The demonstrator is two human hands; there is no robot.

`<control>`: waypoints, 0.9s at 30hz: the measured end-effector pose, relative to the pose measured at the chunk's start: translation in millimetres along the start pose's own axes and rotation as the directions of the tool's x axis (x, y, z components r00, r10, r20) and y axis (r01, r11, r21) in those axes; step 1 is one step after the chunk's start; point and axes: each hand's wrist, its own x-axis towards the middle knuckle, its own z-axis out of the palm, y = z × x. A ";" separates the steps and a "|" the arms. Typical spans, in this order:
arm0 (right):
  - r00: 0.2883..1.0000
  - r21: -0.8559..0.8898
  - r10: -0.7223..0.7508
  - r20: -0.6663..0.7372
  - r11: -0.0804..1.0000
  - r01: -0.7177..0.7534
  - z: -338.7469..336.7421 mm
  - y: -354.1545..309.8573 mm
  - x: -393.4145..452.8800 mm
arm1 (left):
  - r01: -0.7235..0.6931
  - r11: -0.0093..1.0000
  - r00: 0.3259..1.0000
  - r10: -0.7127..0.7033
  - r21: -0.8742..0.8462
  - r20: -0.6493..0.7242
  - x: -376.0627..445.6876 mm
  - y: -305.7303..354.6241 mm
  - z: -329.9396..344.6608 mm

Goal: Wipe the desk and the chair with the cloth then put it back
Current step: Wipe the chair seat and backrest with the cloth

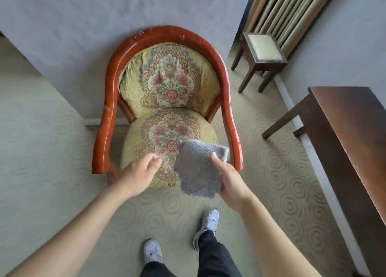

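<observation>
Fingers of the right hand pinch the grey cloth along its right edge, thumb on top and the rest hidden beneath, so that the cloth hangs folded and loose over the near right part of the chair seat. Whether the cloth touches the upholstery or hangs just above it cannot be told. The left hand hovers just to the left of the cloth, holding nothing, its fingers lightly curled with thumb and forefinger close together but not pinching anything.

The chair stands against the far wall, a red-brown wooden frame curving round a floral padded back and seat. The person stands directly in front of it on the patterned carpet, both shoes in view at the near edge. The dark wooden surface runs along the right side, well apart from the hands, and the part in view is bare. A small stool sits in the far right corner by the radiator.

As for progress, the stance suggests the chair is the step in hand, probably just being started or partway through. Nothing shows whether the surface on the right has been wiped already; it looks neither wet nor streaked. Returning the cloth is plainly not yet done, and the spot it belongs to is not in view.
</observation>
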 end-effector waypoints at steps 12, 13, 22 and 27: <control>0.818 0.122 0.165 -0.551 0.986 -0.117 -53.7 81.8 218.1 | 0.192 0.981 0.981 -0.193 -0.012 -0.036 126.2 -142.8 92.1; 0.784 0.108 0.143 -0.604 0.989 -0.098 -64.1 89.7 237.9 | 0.200 0.980 0.980 -0.200 0.019 -0.024 142.5 -150.5 104.6; 0.655 -0.116 -0.175 -0.735 0.984 0.134 -147.3 127.7 358.4 | 0.113 0.974 0.984 -0.083 0.195 -0.159 283.1 -204.6 185.6; 0.467 -0.127 -0.240 -0.851 0.957 0.259 -174.9 130.9 386.3 | 0.094 0.886 0.959 0.042 0.454 -0.281 317.7 -241.6 195.9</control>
